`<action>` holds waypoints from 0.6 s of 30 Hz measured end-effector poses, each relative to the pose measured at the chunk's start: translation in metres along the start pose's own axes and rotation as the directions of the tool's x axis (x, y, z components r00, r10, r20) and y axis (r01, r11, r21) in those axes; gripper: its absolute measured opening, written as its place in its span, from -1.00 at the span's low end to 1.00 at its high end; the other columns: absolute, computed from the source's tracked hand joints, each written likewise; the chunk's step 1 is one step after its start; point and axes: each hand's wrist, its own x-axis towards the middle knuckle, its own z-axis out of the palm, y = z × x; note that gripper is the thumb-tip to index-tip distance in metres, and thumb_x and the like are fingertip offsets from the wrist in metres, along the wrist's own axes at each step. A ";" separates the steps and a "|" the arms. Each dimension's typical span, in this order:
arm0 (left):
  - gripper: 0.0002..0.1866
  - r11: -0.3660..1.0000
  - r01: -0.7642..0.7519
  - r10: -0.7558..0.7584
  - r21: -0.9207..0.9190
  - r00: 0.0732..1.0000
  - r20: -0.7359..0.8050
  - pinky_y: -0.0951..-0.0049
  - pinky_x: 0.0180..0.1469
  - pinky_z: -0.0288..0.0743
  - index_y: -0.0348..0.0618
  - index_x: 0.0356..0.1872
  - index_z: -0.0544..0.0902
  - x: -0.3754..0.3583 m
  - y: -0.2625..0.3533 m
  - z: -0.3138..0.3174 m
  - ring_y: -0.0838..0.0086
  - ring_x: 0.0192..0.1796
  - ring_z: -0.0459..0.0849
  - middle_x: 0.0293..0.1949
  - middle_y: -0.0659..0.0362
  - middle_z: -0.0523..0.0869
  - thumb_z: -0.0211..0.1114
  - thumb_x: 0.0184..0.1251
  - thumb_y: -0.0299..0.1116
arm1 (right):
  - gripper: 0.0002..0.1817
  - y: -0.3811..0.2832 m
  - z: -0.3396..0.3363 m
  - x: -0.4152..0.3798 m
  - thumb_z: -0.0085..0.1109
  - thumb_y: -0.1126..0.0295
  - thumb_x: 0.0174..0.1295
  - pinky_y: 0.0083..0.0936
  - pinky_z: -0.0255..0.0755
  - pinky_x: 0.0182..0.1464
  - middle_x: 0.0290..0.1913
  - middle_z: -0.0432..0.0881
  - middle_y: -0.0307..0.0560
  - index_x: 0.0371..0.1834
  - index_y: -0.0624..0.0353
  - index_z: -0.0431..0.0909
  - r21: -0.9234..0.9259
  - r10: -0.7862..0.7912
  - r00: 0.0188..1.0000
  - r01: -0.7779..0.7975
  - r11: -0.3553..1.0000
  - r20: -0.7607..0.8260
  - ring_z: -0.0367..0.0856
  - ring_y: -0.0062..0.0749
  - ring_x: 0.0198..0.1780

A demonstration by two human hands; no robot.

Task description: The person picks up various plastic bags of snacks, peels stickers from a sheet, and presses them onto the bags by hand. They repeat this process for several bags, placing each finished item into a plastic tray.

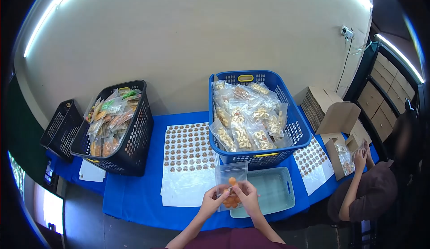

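Observation:
My left hand [212,202] and my right hand [249,199] hold a clear zip-top bag [232,170] upright between them. Round orange pieces fill its lower part. Both thumbs press on the front of the bag, over a small round sticker [231,190]. Fingers behind the bag are partly hidden. Just to the right and beneath my right hand sits a shallow pale green tray [286,204]. To the left lies a sheet of round stickers [188,148], its lower rows bare.
A blue basket [302,139] holds bags of cashews. Left stand a dark basket [139,137] of mixed packets and another dark basket [56,130]. A second sticker sheet [313,164] lies right. Beyond it, a co-worker [367,191] handles packets at an open cardboard box [333,152].

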 end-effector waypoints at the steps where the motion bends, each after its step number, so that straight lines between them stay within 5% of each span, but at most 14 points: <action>1: -0.72 0.999 -0.027 0.027 0.022 0.999 -0.031 0.64 -0.19 0.45 -0.28 -0.11 0.53 0.001 0.005 0.003 0.61 -0.20 0.56 -0.25 0.17 0.62 0.21 0.21 -0.35 | -0.79 0.001 0.001 0.000 0.16 0.40 0.14 -0.69 0.39 -0.21 -0.30 0.57 -0.17 -0.24 0.30 0.45 -0.004 0.011 1.000 -0.011 1.000 0.018 0.51 -0.64 -0.27; 7: -0.78 0.999 -0.029 0.032 0.024 0.992 -0.126 0.69 -0.32 0.44 -0.32 -0.23 0.54 0.017 0.005 0.002 0.64 -0.33 0.57 -0.33 0.18 0.63 0.20 0.22 -0.35 | -0.72 0.008 -0.003 0.006 0.18 0.47 0.10 -0.66 0.39 -0.15 -0.21 0.54 -0.17 -0.13 0.31 0.42 -0.256 -0.070 0.988 0.103 0.961 0.137 0.49 -0.63 -0.18; 12: -0.77 0.999 0.043 -0.042 0.002 0.993 -0.106 0.68 -0.29 0.44 -0.32 -0.20 0.54 0.023 0.011 -0.004 0.63 -0.30 0.58 -0.32 0.17 0.64 0.17 0.24 -0.34 | -0.71 0.012 -0.004 0.016 0.19 0.46 0.10 -0.65 0.39 -0.14 -0.21 0.55 -0.17 -0.13 0.31 0.42 -0.164 -0.020 0.985 0.049 0.985 0.174 0.50 -0.62 -0.18; 18: -0.69 0.974 -0.222 0.225 0.037 0.966 -0.125 0.55 -0.09 0.46 -0.35 -0.05 0.48 0.048 0.019 -0.033 0.50 -0.15 0.59 -0.17 0.13 0.61 0.14 0.27 -0.34 | -0.66 0.014 -0.008 0.029 0.21 0.44 0.09 -0.63 0.39 -0.10 -0.16 0.53 -0.16 -0.07 0.29 0.41 -0.103 0.117 0.957 -0.093 0.990 0.265 0.50 -0.58 -0.13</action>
